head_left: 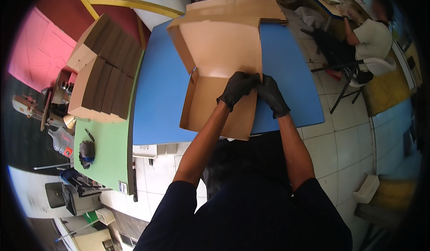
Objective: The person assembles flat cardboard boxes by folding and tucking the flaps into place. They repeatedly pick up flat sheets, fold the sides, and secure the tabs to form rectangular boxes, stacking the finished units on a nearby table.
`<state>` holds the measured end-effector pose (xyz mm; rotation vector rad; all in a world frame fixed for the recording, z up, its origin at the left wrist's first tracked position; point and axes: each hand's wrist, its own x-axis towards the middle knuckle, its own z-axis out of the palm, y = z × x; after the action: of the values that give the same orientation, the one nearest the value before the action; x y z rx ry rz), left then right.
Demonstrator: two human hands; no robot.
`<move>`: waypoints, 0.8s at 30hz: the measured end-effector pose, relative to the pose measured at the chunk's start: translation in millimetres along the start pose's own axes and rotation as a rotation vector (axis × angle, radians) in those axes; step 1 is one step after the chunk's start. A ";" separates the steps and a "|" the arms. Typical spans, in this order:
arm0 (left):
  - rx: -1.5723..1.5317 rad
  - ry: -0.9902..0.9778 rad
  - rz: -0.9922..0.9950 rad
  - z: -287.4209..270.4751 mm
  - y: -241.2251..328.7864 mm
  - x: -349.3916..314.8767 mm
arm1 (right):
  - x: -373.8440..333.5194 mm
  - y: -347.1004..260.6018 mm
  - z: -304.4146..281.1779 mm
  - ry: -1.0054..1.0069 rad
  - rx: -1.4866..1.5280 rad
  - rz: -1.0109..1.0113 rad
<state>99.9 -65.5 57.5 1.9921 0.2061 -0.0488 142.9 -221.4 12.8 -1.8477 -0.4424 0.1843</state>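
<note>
Stacked brown cardboard boxes [101,78] stand on a green table [105,170] at the left. In the frame's centre, an open cardboard box [206,98] lies on a blue table [154,98], its lid raised. The black-gloved left hand [239,90] curls its fingers closed on the box's right wall; the black-gloved right hand [272,96] meets it outside, its grip hidden.

No text could be read; a clear plastic jug [61,139] bore an orange-red label [68,152], its markings illegible.
</note>
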 end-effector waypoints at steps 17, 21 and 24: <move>-0.111 -0.302 0.456 -22.2 -62.5 55.1 | -6.7 10.4 -5.2 0.160 0.485 0.182; -0.227 -0.255 0.130 -22.1 -52.4 48.4 | -3.5 14.9 -2.4 0.178 0.543 0.233; -0.311 -0.181 0.012 -17.2 -48.2 43.2 | -3.0 14.9 -3.2 0.163 0.548 0.252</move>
<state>133.4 -25.1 15.8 1.6679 0.0789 -0.1779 144.3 -229.3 -0.5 -1.3571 -0.0317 0.2913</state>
